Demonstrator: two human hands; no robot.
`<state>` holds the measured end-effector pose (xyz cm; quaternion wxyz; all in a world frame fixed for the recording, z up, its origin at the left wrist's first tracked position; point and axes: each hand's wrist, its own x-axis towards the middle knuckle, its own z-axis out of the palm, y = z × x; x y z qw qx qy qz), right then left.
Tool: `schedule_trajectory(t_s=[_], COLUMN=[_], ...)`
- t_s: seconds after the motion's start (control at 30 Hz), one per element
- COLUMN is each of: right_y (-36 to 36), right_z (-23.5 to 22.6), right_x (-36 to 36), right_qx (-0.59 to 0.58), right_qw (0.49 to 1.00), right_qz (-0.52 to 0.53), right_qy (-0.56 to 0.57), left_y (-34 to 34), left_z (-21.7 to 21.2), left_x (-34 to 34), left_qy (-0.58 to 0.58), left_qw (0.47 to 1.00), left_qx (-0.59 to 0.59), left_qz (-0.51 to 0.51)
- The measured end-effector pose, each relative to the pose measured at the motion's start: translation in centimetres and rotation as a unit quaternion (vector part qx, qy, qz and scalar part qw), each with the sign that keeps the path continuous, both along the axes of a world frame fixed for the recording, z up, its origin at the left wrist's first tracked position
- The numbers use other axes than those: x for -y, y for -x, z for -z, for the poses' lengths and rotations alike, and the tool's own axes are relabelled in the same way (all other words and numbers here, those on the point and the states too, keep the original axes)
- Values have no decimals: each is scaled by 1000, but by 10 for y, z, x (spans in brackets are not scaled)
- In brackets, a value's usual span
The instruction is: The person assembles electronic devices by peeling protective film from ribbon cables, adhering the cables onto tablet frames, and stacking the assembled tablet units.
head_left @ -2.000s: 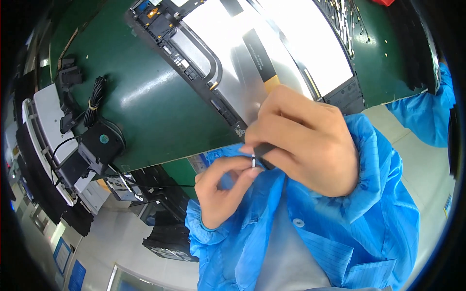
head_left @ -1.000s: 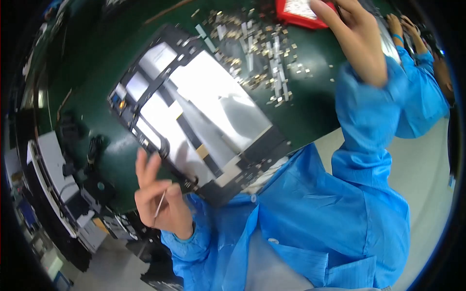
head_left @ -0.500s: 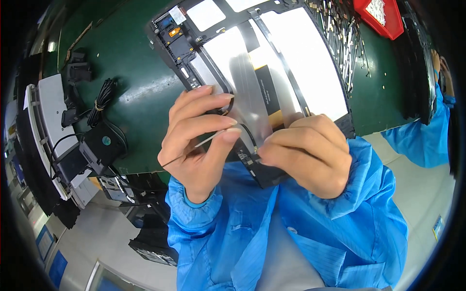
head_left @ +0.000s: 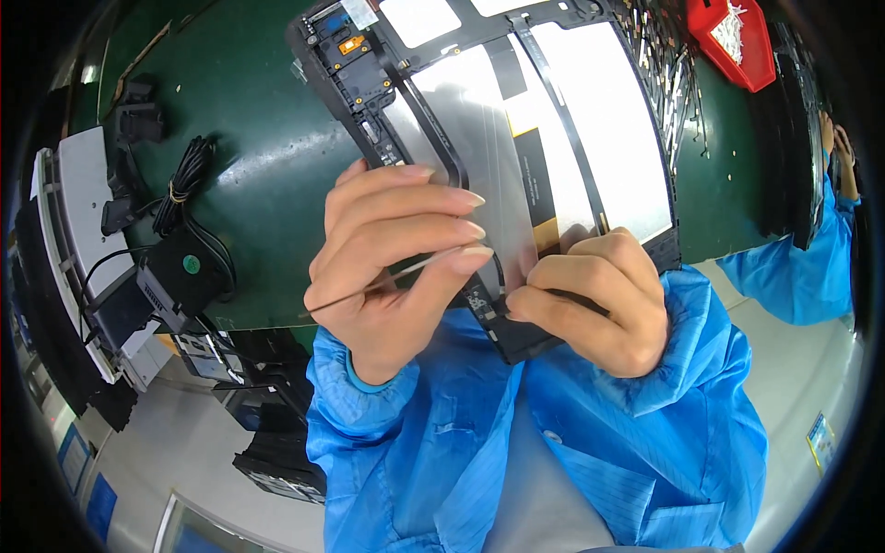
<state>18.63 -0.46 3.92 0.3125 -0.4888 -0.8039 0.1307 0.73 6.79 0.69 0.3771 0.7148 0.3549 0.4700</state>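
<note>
While the open tablet back panel (head_left: pixel 516 138) juts past the near edge of the green desk (head_left: pixel 249 147), we find free room only toward our chest. Since half a second ago, little has shifted. Our left hand (head_left: pixel 387 267) pinches thin tweezers (head_left: pixel 387 278) against the panel; our right hand (head_left: pixel 599 300) curls closed, gripping its lower corner.

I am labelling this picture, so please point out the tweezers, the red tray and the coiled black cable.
tweezers (head_left: pixel 387 279), head view, middle of the thin metal shaft in the left hand.
red tray (head_left: pixel 728 46), head view, its side wall.
coiled black cable (head_left: pixel 184 180), head view, middle of the bundle.
</note>
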Motion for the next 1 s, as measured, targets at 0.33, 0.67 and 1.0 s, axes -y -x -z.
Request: schedule_trajectory(t_s=[0.33,0.67,1.0], right_y=[0,0,0], right_z=[-1,-3,-3], right_x=[2,2,1], right_qx=[13,10,9], right_qw=[1000,1000,1000], right_qz=[3,7,3], right_qy=[-3,8,10], left_y=[-10,-14,-14], left_z=[-14,-16,-20], left_x=[-26,-24,-23], left_qy=[-97,-50,-67], left_qw=[977,981,977], left_qx=[-186,-184,-203], left_qz=[41,21,18])
